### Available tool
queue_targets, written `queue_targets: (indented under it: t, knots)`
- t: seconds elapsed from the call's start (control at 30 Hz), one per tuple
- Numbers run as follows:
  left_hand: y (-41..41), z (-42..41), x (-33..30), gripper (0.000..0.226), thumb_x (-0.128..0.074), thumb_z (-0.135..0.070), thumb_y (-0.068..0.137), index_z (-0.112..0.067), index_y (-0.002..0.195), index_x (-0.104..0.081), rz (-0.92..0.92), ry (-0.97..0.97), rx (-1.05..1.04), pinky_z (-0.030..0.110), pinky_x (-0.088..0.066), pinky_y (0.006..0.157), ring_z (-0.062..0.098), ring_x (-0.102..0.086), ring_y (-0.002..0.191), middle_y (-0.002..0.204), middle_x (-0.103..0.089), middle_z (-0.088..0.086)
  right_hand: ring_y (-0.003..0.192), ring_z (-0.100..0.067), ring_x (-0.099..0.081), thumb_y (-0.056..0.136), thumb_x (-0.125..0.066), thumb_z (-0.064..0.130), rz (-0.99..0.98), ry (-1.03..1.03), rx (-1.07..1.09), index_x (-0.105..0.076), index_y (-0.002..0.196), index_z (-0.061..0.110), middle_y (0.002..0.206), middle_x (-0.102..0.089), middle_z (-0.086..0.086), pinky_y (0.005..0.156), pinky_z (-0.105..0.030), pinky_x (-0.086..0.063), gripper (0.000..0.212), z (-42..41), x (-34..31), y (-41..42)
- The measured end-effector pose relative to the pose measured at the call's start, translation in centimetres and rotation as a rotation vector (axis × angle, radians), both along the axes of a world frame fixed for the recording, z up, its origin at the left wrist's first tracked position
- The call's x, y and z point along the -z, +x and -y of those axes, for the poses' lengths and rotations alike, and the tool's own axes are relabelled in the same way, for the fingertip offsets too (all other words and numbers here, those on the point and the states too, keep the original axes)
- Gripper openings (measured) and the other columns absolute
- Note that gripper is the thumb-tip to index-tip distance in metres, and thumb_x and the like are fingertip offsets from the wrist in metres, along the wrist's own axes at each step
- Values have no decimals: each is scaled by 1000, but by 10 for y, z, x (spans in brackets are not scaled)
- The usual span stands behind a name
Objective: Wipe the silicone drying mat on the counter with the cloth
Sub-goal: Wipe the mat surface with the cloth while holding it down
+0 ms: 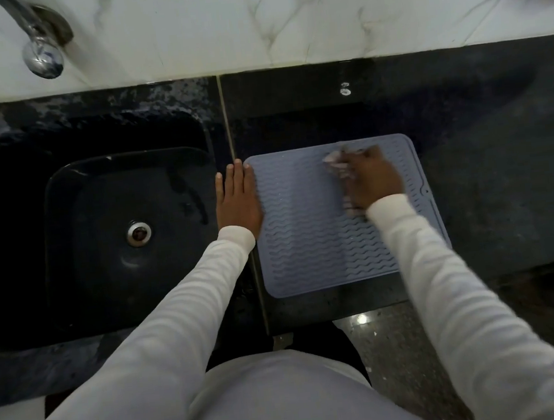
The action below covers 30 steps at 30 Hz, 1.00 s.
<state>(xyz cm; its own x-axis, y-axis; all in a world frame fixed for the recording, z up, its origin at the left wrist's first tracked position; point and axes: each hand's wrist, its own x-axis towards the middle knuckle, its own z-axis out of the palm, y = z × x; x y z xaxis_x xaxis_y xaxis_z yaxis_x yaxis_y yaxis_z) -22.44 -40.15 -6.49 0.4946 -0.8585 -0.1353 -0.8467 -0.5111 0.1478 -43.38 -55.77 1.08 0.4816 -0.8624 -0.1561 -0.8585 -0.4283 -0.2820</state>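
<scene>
A: What is seen, largest first?

B: A dark counter (468, 174) with a black sink (101, 226) at left is seen; a grey silicone drying mat (312, 240) is laid just right of the sink.

A: And the hands?

B: The mat's left edge is pressed by the left hand (237, 200), fingers straight. A cloth (339, 166) is gripped by the right hand (374, 180) on the mat's far part.

Lighting: dim, uneven. Brightest band: white marble backsplash (284, 23), top of frame. Dark speckled stone counter (484, 162): underexposed; small glare spots at upper centre and lower centre. Black rectangular sink basin (71, 263), left: near-black, faint rim sheen. Shadow: broad, behind the grey-blue ribbed silicone mat (308, 234). Blur: right hand (372, 180) and pale cloth (337, 165) smeared. Edges: wide-angle bowing, soft corners.
</scene>
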Motion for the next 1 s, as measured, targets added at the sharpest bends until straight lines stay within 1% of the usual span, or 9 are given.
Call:
queue_targets:
  t: [0.1,0.17,0.3,0.37,0.53,0.67,0.7,0.83,1.0]
  knots:
    - [1,1,1,63,-27,-31,104,-12,157,0,4,10,-2,44,10,122,26,2,152,165,-1,9,112,-36,-54,92,-52,33,7,10,-161,-47,134,38,137,-41,-9,91,-47,-50,43,-64,20,63]
    - [1,1,2,64,-28,-37,104,-12,157,-2,11,17,-1,44,11,121,26,0,152,165,-3,9,115,-40,-49,89,-55,24,-44,-45,-240,-48,136,29,141,-38,-12,89,-49,-49,48,-99,32,89]
    - [1,0,2,67,-31,-42,103,-12,157,-7,20,18,-13,45,8,122,25,-3,152,165,-7,9,127,-44,-35,83,-65,22,-122,-118,-283,-40,143,32,150,-31,-14,99,-56,-42,65,-102,42,78]
    - [2,0,1,66,-33,-40,103,-12,157,-5,25,24,-8,46,8,122,25,-2,152,165,-6,9,129,-43,-33,82,-67,24,-170,-131,-303,-42,141,34,151,-28,-13,98,-56,-42,65,-86,42,60]
    - [0,0,-3,59,-24,-27,104,-11,157,-1,32,6,-2,45,10,122,26,1,152,165,-2,10,112,-40,-44,83,-70,22,-207,-151,-231,-56,129,34,138,-42,-13,81,-51,-51,50,-43,39,6]
    - [-2,-1,-3,60,-24,-26,104,-11,157,1,41,-1,-4,46,9,122,26,1,152,165,-2,10,113,-41,-42,72,-78,18,-300,-141,-184,-58,127,32,139,-39,-13,77,-49,-48,61,-18,30,-24]
    - [-2,-1,-3,60,-24,-25,104,-11,156,1,43,-1,-5,46,9,122,26,1,152,165,-2,10,113,-41,-41,73,-77,17,-312,-142,-167,-58,128,32,139,-38,-14,76,-49,-48,60,-12,28,-31]
    - [-3,0,-2,58,-21,-23,104,-11,156,0,46,-9,-4,46,8,122,26,0,152,165,-3,10,109,-40,-42,90,-59,23,-240,-175,-58,-62,121,31,130,-43,-14,75,-51,-49,32,9,30,-55]
    - [-3,1,-1,59,-24,-24,103,-12,157,-1,58,-4,-9,46,8,122,26,-1,152,165,-4,10,107,-40,-43,93,-55,28,-249,-155,101,-59,123,33,122,-44,-12,75,-53,-51,31,39,32,-89]
